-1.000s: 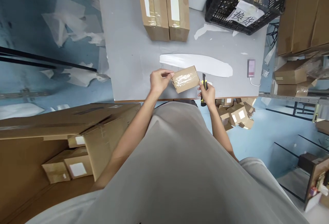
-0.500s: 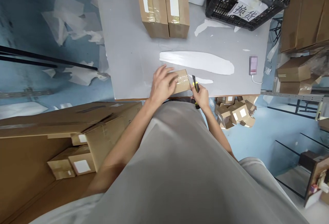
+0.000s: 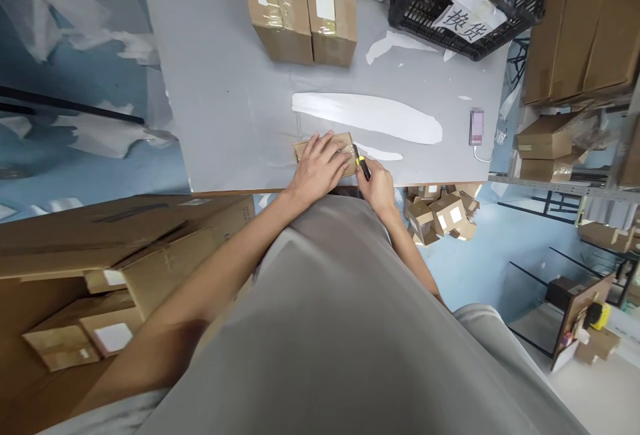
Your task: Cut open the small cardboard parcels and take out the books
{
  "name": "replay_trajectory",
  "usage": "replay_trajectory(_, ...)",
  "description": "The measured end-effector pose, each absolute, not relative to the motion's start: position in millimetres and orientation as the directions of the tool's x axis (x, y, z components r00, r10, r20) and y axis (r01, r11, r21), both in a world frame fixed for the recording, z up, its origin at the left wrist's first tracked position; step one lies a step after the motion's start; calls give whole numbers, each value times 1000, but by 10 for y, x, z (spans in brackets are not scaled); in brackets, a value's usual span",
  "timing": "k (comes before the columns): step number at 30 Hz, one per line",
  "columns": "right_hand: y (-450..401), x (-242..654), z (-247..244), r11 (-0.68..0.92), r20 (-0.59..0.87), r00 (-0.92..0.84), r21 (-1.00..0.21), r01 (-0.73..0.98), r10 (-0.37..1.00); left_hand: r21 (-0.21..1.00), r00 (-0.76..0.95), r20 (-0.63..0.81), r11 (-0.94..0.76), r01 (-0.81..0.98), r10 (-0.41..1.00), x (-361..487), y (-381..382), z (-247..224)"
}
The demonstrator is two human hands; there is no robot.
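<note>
A small taped cardboard box [image 3: 344, 144] lies at the near edge of the grey table [image 3: 225, 135]. My left hand [image 3: 321, 163] rests flat across its top, fingers stretched out and covering much of it. In my right hand [image 3: 376, 186] is a black and yellow utility knife [image 3: 363, 163], its tip at the box's right end. Whether the blade cuts into the tape is too small to tell. Just beyond the box lie a long white paper strip [image 3: 365, 117] and a shorter white strip [image 3: 383, 152].
Two taped cartons [image 3: 331, 15] stand at the table's back, left of a black plastic crate [image 3: 465, 8] with a handwritten sign. A phone [image 3: 477, 127] on a cable lies at the right. Discarded boxes [image 3: 445, 212] sit on the floor; a large open carton [image 3: 190, 258] is at my left.
My left hand has come down flat onto the box. The knife now tilts the other way, its tip against the box's right end. The view has shifted a little.
</note>
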State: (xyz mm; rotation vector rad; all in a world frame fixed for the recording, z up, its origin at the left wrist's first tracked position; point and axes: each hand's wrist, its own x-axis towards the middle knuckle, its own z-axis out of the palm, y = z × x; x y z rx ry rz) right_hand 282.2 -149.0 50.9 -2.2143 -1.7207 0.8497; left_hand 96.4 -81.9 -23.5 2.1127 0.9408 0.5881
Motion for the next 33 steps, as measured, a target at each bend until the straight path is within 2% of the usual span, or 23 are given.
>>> replay_trajectory(6, -1392, 2705, 724, -320, -443, 158, -320, 892, 882, 776, 621, 147, -479, 410, 770, 955, -814, -330)
replay_trajectory(11, -1280, 2468, 984, -383, -554, 279, -79, 920, 785, 788, 611, 161, -473, 393, 775, 973, -808, -392)
replay_trajectory(14, -1200, 2373, 1073, -376, -597, 304, 4, 927, 743, 787, 606, 169, -476, 392, 777, 980, -804, -413)
replay_trajectory(28, -1355, 2350, 1247, -402, -678, 358, 99, 910, 642, 765, 625, 165, -499, 408, 763, 995, -861, -400)
replay_trajectory(33, -1479, 2368, 1299, -420, -678, 360, 83, 904, 641, 768, 623, 157, -492, 410, 766, 990, -857, -407)
